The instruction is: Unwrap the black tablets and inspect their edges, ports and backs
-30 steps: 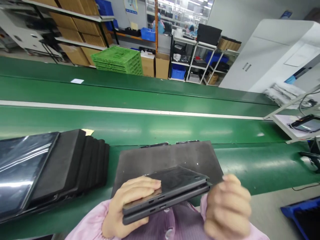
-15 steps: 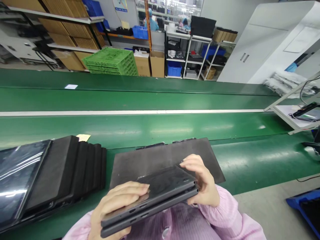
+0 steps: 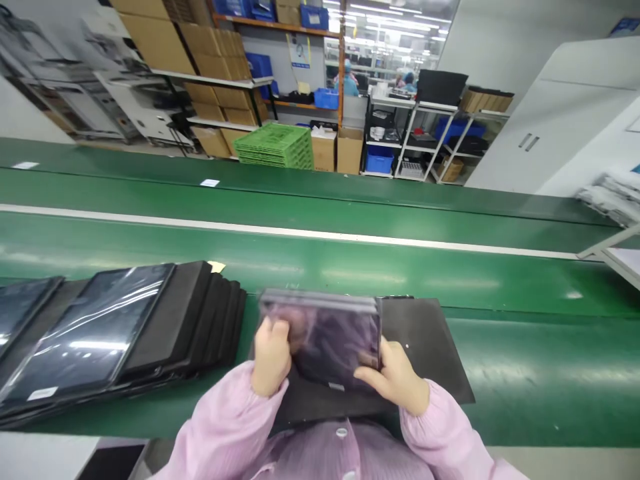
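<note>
Two hands clasp a dark tablet (image 3: 320, 337), left hand (image 3: 271, 357) and right hand (image 3: 393, 375) at opposite edges.

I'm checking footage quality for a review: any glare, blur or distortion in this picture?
In the head view, the held tablet looks slightly blurred along its top edge; bright glare streaks the film-covered tablet at left; pale sheen patches mark the green conveyor belt; wide-angle distortion bends the belt's lines.
</note>
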The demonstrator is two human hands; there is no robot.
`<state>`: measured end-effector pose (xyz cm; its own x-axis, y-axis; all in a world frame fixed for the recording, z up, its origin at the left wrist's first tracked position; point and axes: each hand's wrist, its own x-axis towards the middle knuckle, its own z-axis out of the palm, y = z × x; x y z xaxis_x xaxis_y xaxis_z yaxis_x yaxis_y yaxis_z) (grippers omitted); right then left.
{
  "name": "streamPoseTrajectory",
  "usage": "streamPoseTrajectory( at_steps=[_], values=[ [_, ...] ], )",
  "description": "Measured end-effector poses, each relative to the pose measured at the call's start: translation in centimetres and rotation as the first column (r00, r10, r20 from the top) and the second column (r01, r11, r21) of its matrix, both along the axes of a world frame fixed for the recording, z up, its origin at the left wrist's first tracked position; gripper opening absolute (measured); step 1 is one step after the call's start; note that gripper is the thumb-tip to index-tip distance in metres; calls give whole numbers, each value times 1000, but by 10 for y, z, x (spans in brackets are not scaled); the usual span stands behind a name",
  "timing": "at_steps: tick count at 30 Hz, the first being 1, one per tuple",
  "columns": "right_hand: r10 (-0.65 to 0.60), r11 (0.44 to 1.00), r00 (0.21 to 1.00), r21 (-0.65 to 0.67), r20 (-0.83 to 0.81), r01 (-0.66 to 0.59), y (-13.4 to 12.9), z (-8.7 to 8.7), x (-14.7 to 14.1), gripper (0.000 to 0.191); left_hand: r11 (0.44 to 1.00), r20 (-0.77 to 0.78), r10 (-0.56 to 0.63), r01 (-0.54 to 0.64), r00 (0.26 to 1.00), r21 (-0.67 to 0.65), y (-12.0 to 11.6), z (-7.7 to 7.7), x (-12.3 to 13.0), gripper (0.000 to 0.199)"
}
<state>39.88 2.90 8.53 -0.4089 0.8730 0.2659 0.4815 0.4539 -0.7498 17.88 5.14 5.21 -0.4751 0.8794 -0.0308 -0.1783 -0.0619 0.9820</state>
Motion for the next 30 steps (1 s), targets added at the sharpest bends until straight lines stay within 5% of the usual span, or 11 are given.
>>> streamPoseTrajectory(
  at_steps=[4,7,13,16,20,25,30],
  values=[
    [-100,995,983,17,152,98,-8,48,-15,65,974,121,-113,134,986,-182,25,-3,37,47],
    [-138,980,942,-95,307,175,-11,62,-31,66,973,72,-127,138,989,-182,30,-7,61,45],
    [-143,941,965,-273,220,201,-1,38,-46,52,959,-42,-277,279,960,51,37,10,60,39],
    [-225,937,974,-283,-37,206,21,26,-46,33,941,-5,-338,338,941,33,44,24,50,39],
    [-257,920,911,-369,-322,129,62,15,-47,38,899,110,-438,437,892,31,52,37,41,31],
    [-230,839,874,-543,-428,-44,88,13,-52,34,882,165,-470,470,867,40,56,42,35,26],
    [-233,803,842,-584,-486,-115,91,15,-57,22,878,138,-474,479,869,-1,57,45,34,26]
  ],
)
